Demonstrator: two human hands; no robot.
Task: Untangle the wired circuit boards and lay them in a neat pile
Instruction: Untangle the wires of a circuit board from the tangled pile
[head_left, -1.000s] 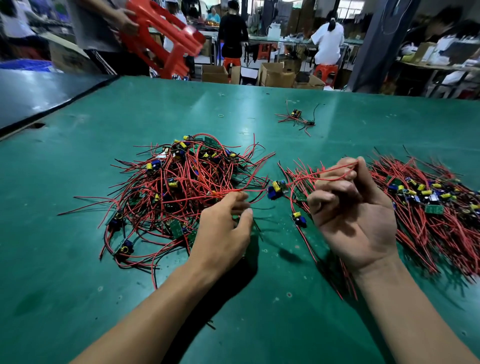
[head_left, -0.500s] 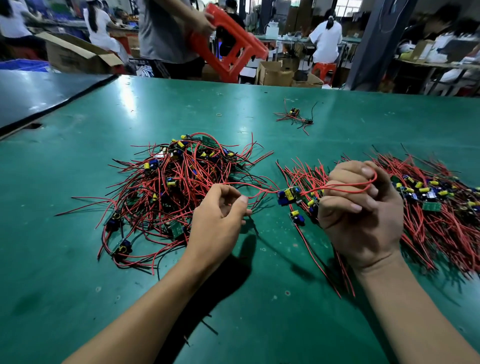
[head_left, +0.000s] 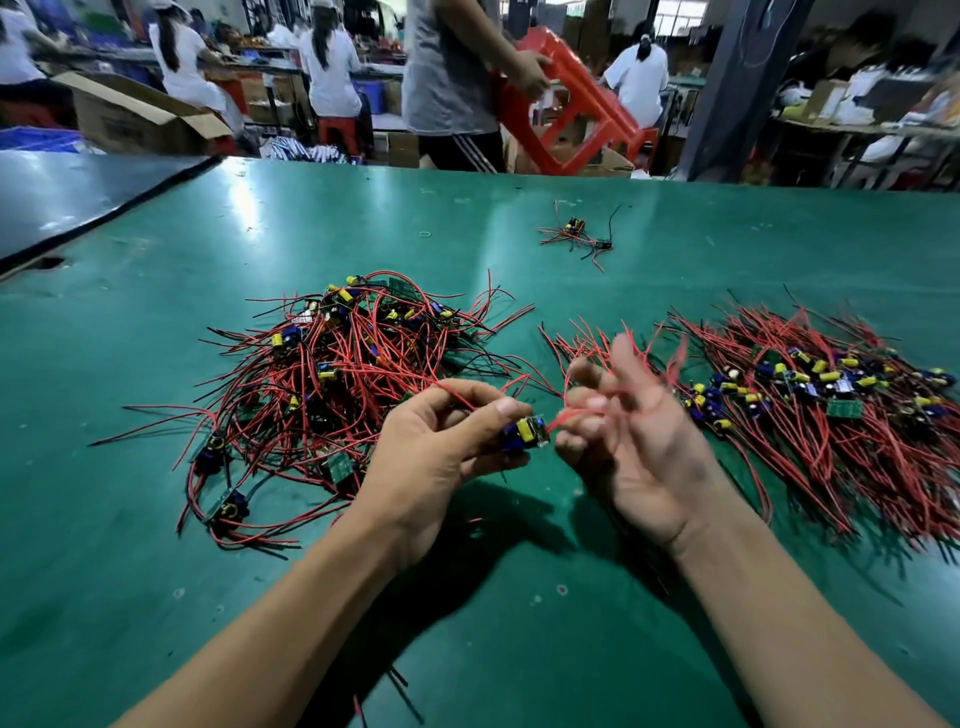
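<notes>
1 board (head_left: 524, 434), pinched in my left hand (head_left: 441, 462), above table (head_left: 156, 312) between tangle (head_left: 332, 384) and pile (head_left: 841, 426). Right hand (head_left: 639, 447) blurred; seems curled round its wires (head_left: 571, 415). I'd keep board pinned, draw wires out straight and slow, clear of tangle.

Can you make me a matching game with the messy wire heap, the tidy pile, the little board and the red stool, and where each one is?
1 messy heap
2 tidy pile
3 little board
4 red stool

A pinched in the left hand
B right side of the table
C carried by a person behind the table
D left side of the table

Pairs: 1-D, 2-B, 3-A, 4-C
</notes>
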